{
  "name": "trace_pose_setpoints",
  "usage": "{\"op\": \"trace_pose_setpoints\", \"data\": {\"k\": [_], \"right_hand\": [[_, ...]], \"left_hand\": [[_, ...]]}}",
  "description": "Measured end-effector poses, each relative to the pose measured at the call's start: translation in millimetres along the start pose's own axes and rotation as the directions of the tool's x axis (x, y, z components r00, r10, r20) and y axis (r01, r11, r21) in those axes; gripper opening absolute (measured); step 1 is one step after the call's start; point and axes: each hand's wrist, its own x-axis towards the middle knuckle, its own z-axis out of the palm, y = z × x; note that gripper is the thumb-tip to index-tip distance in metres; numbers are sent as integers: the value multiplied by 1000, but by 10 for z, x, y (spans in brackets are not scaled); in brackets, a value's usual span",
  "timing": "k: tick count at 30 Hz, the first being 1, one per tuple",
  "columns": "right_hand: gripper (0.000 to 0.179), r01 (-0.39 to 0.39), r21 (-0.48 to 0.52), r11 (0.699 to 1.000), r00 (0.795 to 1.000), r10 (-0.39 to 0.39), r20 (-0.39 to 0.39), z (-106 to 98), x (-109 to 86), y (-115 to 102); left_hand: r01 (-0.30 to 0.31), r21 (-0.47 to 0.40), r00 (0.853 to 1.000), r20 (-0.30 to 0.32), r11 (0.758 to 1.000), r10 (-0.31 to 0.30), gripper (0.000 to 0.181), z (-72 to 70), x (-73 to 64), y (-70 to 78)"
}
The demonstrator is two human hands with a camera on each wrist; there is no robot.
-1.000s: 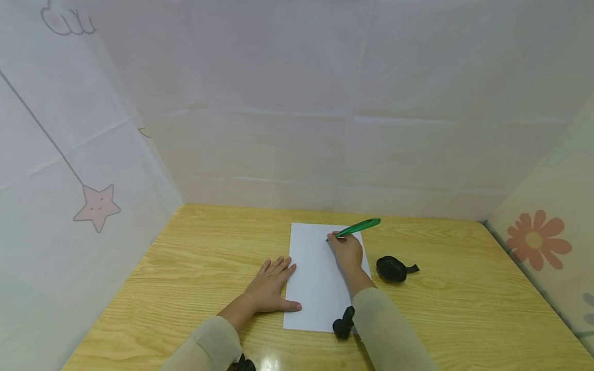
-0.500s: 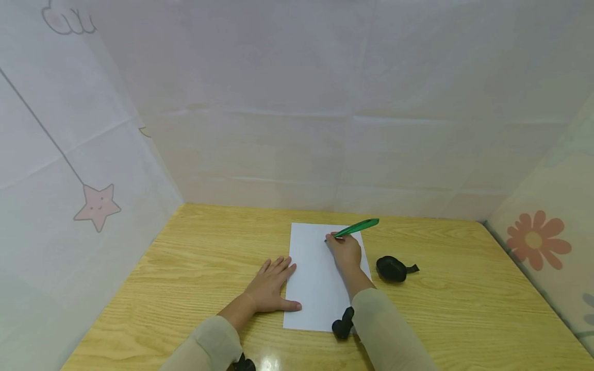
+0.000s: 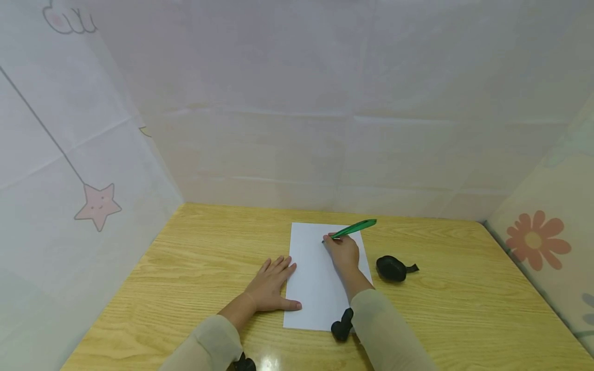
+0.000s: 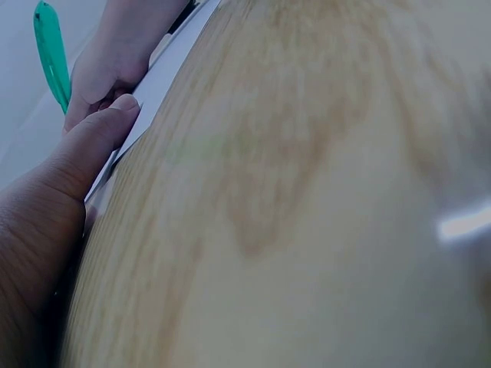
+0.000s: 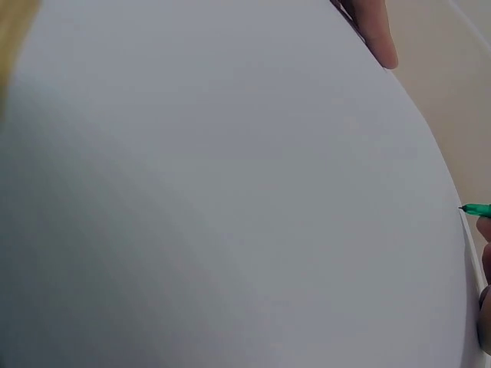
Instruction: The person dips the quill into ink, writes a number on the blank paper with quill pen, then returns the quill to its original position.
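A sheet of white paper lies on the wooden table. My right hand pinches a green leaf-shaped pen near its point, over the upper part of the sheet. The pen slants up to the right, and in the right wrist view its dark tip meets the paper near its edge. My left hand lies spread at the sheet's left edge, with thumb and fingertips on the paper. In the left wrist view the left thumb is on the paper's edge. Any marks on the sheet are too faint to tell.
To the right of the paper sits a black rounded object with a short flat tail. Black wrist gear hangs by the right sleeve, over the paper's lower edge. Printed cloth walls in the table's back and sides.
My right hand and the pen have slid slightly to the left across the upper part of the paper. The left hand and the sheet have stayed in place.
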Motion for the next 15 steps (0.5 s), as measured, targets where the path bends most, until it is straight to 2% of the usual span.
{"op": "trace_pose_setpoints", "data": {"k": [15], "right_hand": [[30,10,-2,1000,1000,-10,16,-10,-65,-51]], "left_hand": [[7,-1,1000,1,1000,-7,102,-7,5,-1]]}}
